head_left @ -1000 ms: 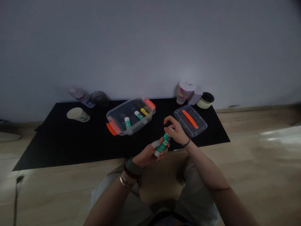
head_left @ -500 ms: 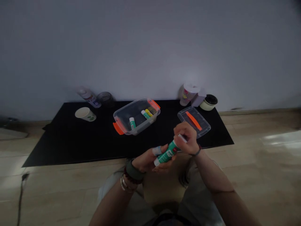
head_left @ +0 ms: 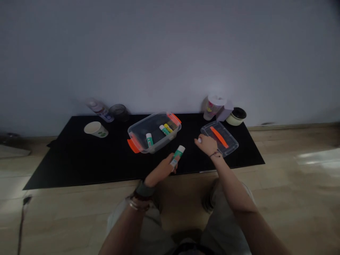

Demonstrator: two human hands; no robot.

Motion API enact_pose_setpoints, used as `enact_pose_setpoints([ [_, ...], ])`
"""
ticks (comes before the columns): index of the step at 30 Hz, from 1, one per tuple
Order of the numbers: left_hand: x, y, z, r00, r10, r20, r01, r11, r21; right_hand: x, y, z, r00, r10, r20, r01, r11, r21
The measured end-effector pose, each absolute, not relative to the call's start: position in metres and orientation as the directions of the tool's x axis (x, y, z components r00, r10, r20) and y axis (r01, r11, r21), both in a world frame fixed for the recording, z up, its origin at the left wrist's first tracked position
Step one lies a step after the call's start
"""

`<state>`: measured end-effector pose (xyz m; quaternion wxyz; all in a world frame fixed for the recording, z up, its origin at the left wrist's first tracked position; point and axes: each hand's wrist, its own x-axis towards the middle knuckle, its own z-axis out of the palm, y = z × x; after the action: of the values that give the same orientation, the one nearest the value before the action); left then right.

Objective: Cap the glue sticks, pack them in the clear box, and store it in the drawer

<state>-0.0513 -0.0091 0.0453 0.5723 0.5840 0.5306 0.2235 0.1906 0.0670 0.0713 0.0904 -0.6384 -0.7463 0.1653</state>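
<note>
My left hand [head_left: 166,168] is wrapped round a green and white glue stick [head_left: 179,151], whose white end points up and away from me. A bandage shows on one of its fingers. My right hand [head_left: 208,144] is closed over the table, with a small white cap [head_left: 199,140] showing between its fingers; most of it is hidden. The glue stick and the right hand are apart. Just beyond my left hand stands a clear plastic box [head_left: 162,146] with orange latches. Inside it lie a green glue stick [head_left: 149,140], another green one [head_left: 164,130] and a yellow tube [head_left: 168,128].
The clear lid [head_left: 231,141] with an orange handle lies beside my right hand on the black table [head_left: 79,163]. On the left are a paper cup [head_left: 99,131], a spray bottle [head_left: 102,111] and a dark glass [head_left: 119,113]. A lidded cup [head_left: 211,109] and a pot [head_left: 235,119] stand back right.
My hands have moved apart. The left has carried the glue stick forward toward the box; the right has left the stick's end and moved forward over the table with the white cap.
</note>
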Motion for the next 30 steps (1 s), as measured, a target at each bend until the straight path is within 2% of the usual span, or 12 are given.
enact_pose_setpoints([
  [2, -0.036, -0.009, 0.034, 0.287, 0.884, -0.369, 0.679, 0.084, 0.729, 0.178, 0.068, 0.052, -0.144, 0.983, -0.112, 0.938, 0.099, -0.332],
  [4, -0.028, -0.008, 0.025, 0.235, 0.909, -0.343, 0.863, -0.032, 0.505, 0.178, 0.07, 0.04, -0.116, 0.983, -0.14, 0.95, 0.069, -0.304],
  [7, -0.029, -0.002, 0.013, 0.208, 0.942, -0.262, 0.952, -0.133, 0.276, 0.188, 0.077, 0.032, -0.058, 0.986, -0.158, 0.967, 0.016, -0.255],
  [10, -0.035, 0.01, -0.001, 0.228, 0.963, -0.143, 0.965, -0.203, 0.169, 0.194, 0.084, 0.036, -0.021, 0.999, -0.046, 0.966, 0.009, -0.259],
  [14, -0.041, 0.024, -0.018, 0.285, 0.958, -0.035, 0.951, -0.279, 0.134, 0.173, 0.092, 0.066, -0.112, 0.967, 0.228, 0.885, 0.201, -0.42],
  [17, -0.04, 0.032, -0.028, 0.322, 0.946, 0.022, 0.935, -0.322, 0.147, 0.127, 0.108, 0.091, -0.302, 0.907, 0.294, 0.799, 0.409, -0.44],
  [19, -0.039, 0.036, -0.033, 0.34, 0.939, 0.05, 0.925, -0.344, 0.162, 0.089, 0.125, 0.099, -0.443, 0.87, 0.218, 0.781, 0.494, -0.383],
  [21, -0.038, 0.038, -0.037, 0.353, 0.934, 0.057, 0.919, -0.357, 0.169, 0.05, 0.144, 0.095, -0.542, 0.84, 0.031, 0.795, 0.524, -0.306],
  [23, -0.038, 0.039, -0.038, 0.35, 0.935, 0.052, 0.92, -0.354, 0.168, 0.019, 0.16, 0.083, -0.559, 0.799, -0.223, 0.826, 0.51, -0.241],
  [25, -0.04, 0.039, -0.037, 0.333, 0.942, 0.049, 0.927, -0.336, 0.167, -0.004, 0.173, 0.066, -0.544, 0.763, -0.349, 0.839, 0.498, -0.219],
  [30, -0.046, 0.037, -0.032, 0.316, 0.948, 0.03, 0.918, -0.314, 0.244, -0.021, 0.188, 0.035, -0.532, 0.762, -0.371, 0.847, 0.475, -0.24],
])
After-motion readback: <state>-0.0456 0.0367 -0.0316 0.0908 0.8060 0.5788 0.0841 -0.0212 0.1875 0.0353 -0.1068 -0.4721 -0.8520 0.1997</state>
